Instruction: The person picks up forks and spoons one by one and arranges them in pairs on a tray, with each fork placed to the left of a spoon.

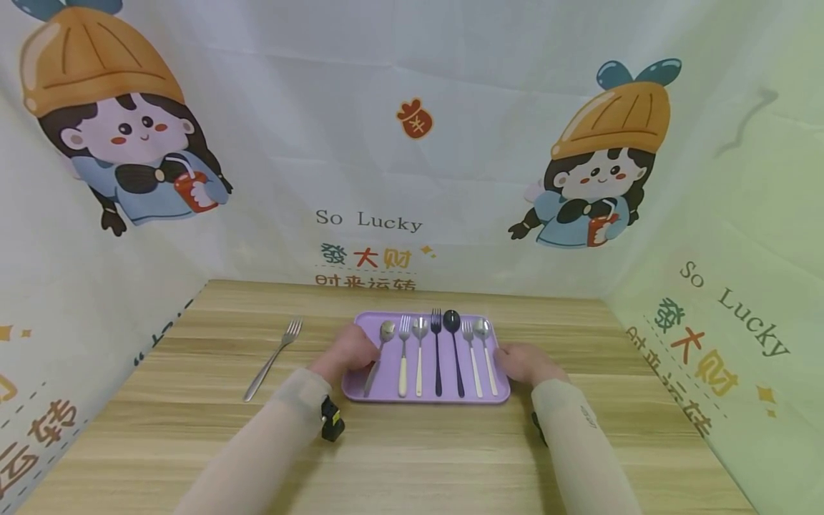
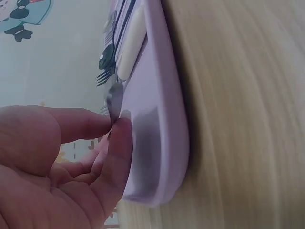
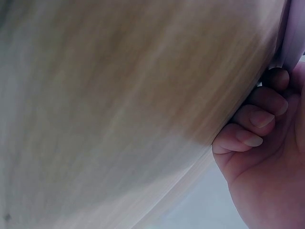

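On the table lies a lilac tray [image 1: 421,400] with a row of spoons and forks. At its left side, my left hand [image 1: 354,348] pinches the leftmost silver spoon [image 1: 387,330] between thumb and finger; the left wrist view shows this metal piece [image 2: 114,98] above the tray floor. My right hand [image 1: 524,363] grips the tray's right rim, its fingers [image 3: 248,138] curled low against the tabletop in the right wrist view. Between the hands lie a white-handled fork [image 1: 403,357], a white-handled spoon [image 1: 419,357], a black fork [image 1: 438,354], a black spoon [image 1: 452,322], and another light-handled fork [image 1: 473,357] and spoon [image 1: 487,357].
A single silver fork [image 1: 273,360] lies slanted on the wooden table [image 1: 412,458], left of the tray. Behind the table hangs a pale printed cloth [image 1: 309,143] with cartoon figures, and more of it [image 1: 727,236] encloses the sides.
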The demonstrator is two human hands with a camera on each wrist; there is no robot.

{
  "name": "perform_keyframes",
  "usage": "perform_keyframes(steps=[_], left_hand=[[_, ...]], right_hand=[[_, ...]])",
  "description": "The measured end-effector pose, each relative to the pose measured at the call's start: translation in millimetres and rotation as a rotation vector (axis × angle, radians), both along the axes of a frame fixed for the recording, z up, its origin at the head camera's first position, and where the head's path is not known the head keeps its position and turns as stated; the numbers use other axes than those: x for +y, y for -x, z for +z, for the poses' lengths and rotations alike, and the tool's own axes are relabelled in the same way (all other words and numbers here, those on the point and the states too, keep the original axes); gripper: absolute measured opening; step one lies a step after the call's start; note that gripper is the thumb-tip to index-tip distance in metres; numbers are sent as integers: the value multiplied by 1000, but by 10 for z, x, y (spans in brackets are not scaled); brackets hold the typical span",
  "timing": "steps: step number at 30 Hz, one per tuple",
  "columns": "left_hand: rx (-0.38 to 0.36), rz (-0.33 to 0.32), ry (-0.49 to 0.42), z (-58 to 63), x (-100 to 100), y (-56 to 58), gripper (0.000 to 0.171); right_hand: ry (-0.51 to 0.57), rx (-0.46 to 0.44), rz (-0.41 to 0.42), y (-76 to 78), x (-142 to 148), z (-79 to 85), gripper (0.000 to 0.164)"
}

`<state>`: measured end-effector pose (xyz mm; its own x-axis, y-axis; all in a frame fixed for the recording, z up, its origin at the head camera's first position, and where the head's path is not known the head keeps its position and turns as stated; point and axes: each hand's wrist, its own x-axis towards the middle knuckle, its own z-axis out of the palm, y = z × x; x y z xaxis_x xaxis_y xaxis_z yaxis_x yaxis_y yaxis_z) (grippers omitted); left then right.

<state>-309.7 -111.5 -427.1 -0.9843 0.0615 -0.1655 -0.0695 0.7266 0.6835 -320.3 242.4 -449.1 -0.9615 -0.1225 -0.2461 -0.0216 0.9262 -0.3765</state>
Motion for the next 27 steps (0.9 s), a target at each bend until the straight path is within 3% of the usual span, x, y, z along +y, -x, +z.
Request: perform_keyframes(steps=[19,27], left_hand=[[-6,41,-20,-100,101,31,18],[26,4,-23,-90,144,-28,34]], right_hand=[[1,6,4,2,-1,-3,62],[0,8,5,8,0,-23,62]])
